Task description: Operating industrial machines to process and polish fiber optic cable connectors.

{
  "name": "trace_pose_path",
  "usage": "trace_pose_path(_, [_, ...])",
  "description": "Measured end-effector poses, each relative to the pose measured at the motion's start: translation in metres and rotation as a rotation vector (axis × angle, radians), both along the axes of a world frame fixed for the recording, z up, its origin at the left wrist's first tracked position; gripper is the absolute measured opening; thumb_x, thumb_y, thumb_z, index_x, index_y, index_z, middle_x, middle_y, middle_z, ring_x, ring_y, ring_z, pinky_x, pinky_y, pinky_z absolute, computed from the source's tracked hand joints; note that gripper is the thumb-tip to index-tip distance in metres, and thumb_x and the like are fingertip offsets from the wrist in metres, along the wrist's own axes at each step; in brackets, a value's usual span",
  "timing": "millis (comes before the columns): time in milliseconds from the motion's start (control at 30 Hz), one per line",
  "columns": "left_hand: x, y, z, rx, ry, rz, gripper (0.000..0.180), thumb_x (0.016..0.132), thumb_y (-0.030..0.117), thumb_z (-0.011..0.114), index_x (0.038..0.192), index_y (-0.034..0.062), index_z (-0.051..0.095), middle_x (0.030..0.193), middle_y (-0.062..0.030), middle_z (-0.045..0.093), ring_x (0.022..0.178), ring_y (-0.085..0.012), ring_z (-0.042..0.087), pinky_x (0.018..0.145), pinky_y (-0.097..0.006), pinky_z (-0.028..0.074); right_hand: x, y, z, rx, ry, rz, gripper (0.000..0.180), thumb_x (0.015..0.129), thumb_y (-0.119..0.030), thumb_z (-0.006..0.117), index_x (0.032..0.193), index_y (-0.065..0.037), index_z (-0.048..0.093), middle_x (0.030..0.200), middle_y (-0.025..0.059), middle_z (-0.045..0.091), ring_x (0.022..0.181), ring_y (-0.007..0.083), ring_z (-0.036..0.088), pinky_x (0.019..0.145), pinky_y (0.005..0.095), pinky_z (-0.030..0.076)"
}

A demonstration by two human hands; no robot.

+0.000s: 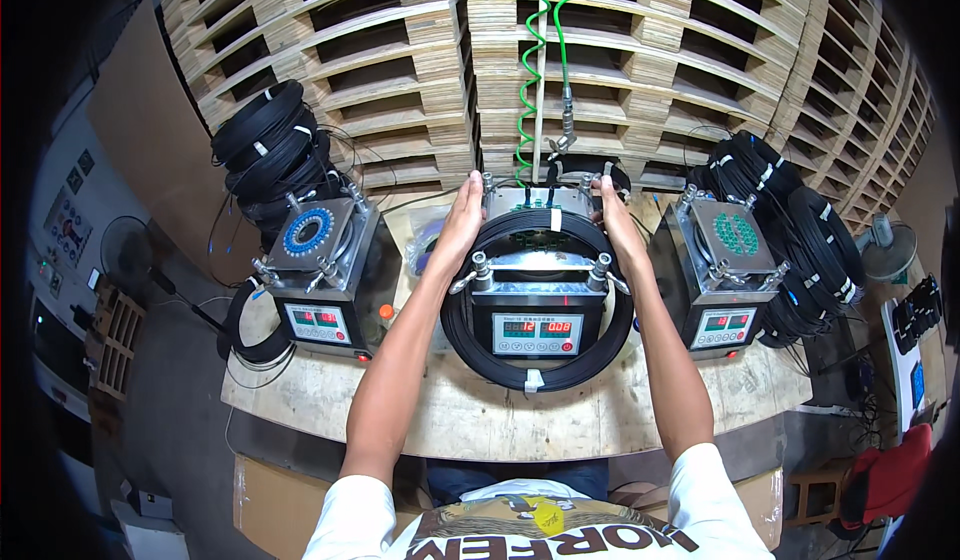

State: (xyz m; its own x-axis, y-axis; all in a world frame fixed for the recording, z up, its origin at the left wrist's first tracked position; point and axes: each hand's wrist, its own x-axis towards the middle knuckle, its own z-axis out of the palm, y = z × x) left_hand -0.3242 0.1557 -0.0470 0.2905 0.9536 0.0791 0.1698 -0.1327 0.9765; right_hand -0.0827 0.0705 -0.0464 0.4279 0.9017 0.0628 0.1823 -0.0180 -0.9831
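Both hands, the left hand and right hand, grip the upper sides of a black cable coil ringed around the middle test unit at the worktop centre, seemingly mid-seating; next, careful even lowering.

Pretty gritty setup: the table is raw plywood, rough and stained matt. The cable coil looks like smooth black plastic with a slight sheen, the middle machine is shiny bare metal on top, and the pallets behind are unfinished pale wood.
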Motion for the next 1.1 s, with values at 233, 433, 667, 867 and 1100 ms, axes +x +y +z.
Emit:
trace_pose_path(233, [0.002,0.001,0.001,0.007,0.025,-0.091,0.094,0.098,0.074,0.026,0.155,-0.0004,0.028,0.151,-0.0134,0.044,0.108,-0.0223,0.051,0.101,-0.035,0.039,0.010,0.003,-0.009,0.039,-0.044,0.006,0.074,0.103,-0.062,0.033,0.137,0.001,0.054,0.106,0.0078,0.061,0.081,0.0155,0.049,0.080,0.0288,0.043])
trace_pose_path(433, [0.005,0.010,-0.011,0.039,-0.029,-0.011,0.089,0.100,0.069,0.028,0.151,-0.0039,0.033,0.153,-0.0248,0.040,0.149,-0.0342,0.026,0.120,-0.039,0.020,0.005,0.001,-0.007,0.072,-0.036,-0.031,0.069,0.105,-0.058,0.034,0.131,0.002,0.057,0.104,0.0079,0.064,0.081,0.0158,0.053,0.077,0.0288,0.046])
trace_pose_path(667, [0.005,-0.001,-0.002,0.039,0.009,0.009,0.087,0.099,0.070,0.034,0.149,-0.0007,0.038,0.128,-0.0191,0.058,0.102,-0.0230,0.057,0.092,-0.035,0.046,0.013,0.001,-0.009,0.034,0.005,0.050,0.073,0.103,-0.062,0.034,0.149,-0.006,0.044,0.133,0.0058,0.057,0.088,0.0157,0.051,0.085,0.0284,0.043])
trace_pose_path(867, [0.003,0.002,-0.002,0.028,0.040,0.005,0.087,0.099,0.070,0.035,0.147,-0.0021,0.041,0.125,-0.0192,0.061,0.100,-0.0236,0.060,0.094,-0.035,0.046,0.020,0.010,-0.018,0.025,-0.077,0.013,0.076,0.102,-0.064,0.032,0.145,-0.005,0.050,0.121,0.0074,0.062,0.085,0.0166,0.051,0.084,0.0295,0.043])
trace_pose_path(1100, [0.009,0.006,-0.007,0.080,0.045,0.008,0.083,0.101,0.066,0.032,0.143,-0.0044,0.046,0.144,-0.0253,0.051,0.140,-0.0346,0.042,0.116,-0.038,0.030,0.016,0.005,-0.013,0.003,-0.092,-0.022,0.081,0.101,-0.067,0.027,0.141,-0.003,0.055,0.122,0.0109,0.064,0.085,0.0172,0.052,0.087,0.0312,0.044])
